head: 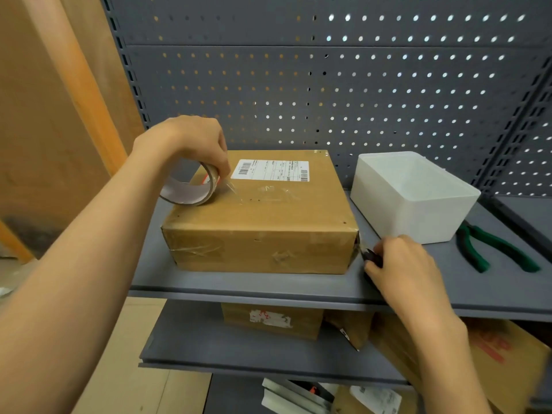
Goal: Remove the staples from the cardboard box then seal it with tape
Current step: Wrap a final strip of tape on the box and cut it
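Two hands work: the left hand (191,141) grips a tape roll (191,189) on the cardboard box's (263,222) far-left top; the right hand (400,264) pinches something dark at its near-right corner. White bin (415,204) and green pliers (493,249) lie right.

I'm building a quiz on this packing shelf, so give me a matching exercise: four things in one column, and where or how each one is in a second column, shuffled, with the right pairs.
Things:
1. tape roll
2. pliers
3. white tub
4. shipping label

Places or states:
A. lying on the shelf, right of the tub
B. stuck on top of the cardboard box, near its far edge
C. gripped by the left hand on the box's top
D. standing on the shelf just right of the box

Pairs: 1-C, 2-A, 3-D, 4-B
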Available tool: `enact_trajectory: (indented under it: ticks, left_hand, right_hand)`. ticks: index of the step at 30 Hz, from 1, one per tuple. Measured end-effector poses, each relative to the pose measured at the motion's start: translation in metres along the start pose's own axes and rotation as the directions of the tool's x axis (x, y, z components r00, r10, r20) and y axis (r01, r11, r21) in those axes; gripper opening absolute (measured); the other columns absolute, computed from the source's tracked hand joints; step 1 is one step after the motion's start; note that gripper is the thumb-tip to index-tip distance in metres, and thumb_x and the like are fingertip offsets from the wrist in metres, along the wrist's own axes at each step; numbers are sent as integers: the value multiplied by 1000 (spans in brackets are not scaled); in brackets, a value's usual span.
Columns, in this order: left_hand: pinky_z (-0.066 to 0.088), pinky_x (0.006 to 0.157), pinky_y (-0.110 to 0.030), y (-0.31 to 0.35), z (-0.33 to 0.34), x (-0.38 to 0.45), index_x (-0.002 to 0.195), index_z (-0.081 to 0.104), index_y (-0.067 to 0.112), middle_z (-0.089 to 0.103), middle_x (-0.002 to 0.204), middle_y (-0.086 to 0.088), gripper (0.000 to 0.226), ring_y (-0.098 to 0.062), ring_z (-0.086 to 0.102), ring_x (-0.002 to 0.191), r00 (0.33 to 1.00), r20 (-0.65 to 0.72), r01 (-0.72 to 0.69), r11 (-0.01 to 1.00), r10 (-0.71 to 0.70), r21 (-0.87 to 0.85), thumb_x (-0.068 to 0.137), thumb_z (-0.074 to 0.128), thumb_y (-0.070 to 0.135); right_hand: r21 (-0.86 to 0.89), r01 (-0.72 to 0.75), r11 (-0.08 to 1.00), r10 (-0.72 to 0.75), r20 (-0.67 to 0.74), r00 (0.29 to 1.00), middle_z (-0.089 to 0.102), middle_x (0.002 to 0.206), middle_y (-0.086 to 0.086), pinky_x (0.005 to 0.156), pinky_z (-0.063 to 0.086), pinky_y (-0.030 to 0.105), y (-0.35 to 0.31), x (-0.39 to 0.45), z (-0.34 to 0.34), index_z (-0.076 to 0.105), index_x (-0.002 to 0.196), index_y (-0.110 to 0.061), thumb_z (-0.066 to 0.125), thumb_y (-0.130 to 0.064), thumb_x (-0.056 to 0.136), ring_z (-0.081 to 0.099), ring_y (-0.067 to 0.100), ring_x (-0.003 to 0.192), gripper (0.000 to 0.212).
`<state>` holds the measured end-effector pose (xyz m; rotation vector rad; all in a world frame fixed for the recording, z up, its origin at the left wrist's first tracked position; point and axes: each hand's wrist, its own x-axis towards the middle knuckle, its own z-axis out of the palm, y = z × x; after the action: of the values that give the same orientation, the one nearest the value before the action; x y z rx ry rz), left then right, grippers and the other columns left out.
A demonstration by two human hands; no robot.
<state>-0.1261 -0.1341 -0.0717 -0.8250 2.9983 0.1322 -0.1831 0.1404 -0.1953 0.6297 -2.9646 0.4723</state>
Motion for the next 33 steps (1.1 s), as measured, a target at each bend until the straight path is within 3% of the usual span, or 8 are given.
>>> enact_trajectory:
  ticks: [3, 8, 12, 16, 22, 25, 29, 33]
  left_hand:
    - [36, 55, -26, 0, 0, -1, 69, 72, 21, 63, 69, 3, 11, -11, 51, 66, 1000, 2, 0, 1000, 0, 9, 71, 74, 31]
    - [36, 54, -25, 0, 0, -1, 66, 70, 23, 62, 67, 5, 11, -11, 51, 66, 1000, 3, -1, 1000, 1, 13, 71, 74, 32]
    - [41, 60, -27, -1, 1, 0, 67, 69, 23, 64, 71, 4, 11, -13, 54, 71, 1000, 3, -3, 1000, 3, 24, 70, 74, 33]
    - [42, 68, -32, -1, 2, 1, 69, 71, 25, 64, 72, 6, 11, -17, 56, 77, 1000, -12, 5, 999, -5, 33, 68, 75, 35]
    - [40, 64, -29, -1, 2, -3, 71, 70, 24, 63, 72, 6, 11, -16, 55, 77, 1000, -26, 2, 1000, -1, 28, 70, 74, 34]
    - [40, 67, -30, 0, 1, -3, 74, 71, 22, 64, 75, 4, 12, -18, 57, 82, 1000, -22, -2, 1000, 3, 29, 70, 74, 34]
    - [39, 69, -30, 1, 0, -4, 76, 71, 22, 62, 75, 5, 12, -18, 56, 84, 1000, -3, -16, 1000, 16, 27, 72, 72, 32]
    - [41, 72, -31, 0, 0, -4, 77, 71, 21, 63, 77, 3, 12, -18, 56, 84, 1000, 5, -25, 999, 25, 24, 72, 72, 32]
  right_hand:
    - [-47, -35, 998, 38, 47, 998, 46, 96, 8, 67, 34, 29, 1, -2, -4, 52, 99, -5, 54, -22, 91, 46, 26, 93, 19]
    - [0, -123, 992, 123, 90, 988, 42, 85, 9, 62, 34, 32, -1, 1, -7, 43, 81, -7, 57, -22, 90, 42, 26, 78, 23]
    - [45, -122, 992, 118, 71, 990, 50, 96, 15, 63, 36, 32, -3, 2, -10, 52, 100, -1, 53, -19, 92, 53, 32, 84, 20]
    - [24, -156, 987, 151, 139, 979, 48, 109, 18, 65, 35, 29, -4, -2, -9, 49, 101, -2, 58, -21, 90, 45, 27, 81, 24]
    - [68, -146, 987, 140, 96, 986, 48, 75, 7, 47, 29, 25, -3, -7, -10, 48, 84, -7, 53, -22, 92, 40, 17, 58, 17]
    - [125, -135, 983, 132, 30, 991, 42, 72, 6, 44, 22, 27, -2, -10, -18, 40, 85, -7, 49, -25, 95, 34, 18, 57, 23]
    - [201, -44, 979, 84, -195, 977, 46, 79, 9, 47, 22, 28, -9, -14, -37, 44, 90, -4, 50, -27, 93, 36, 21, 60, 24]
    - [262, 142, 955, -28, -394, 918, 55, 99, 11, 63, 30, 32, -27, -16, -45, 48, 106, -6, 54, -32, 91, 51, 30, 88, 31]
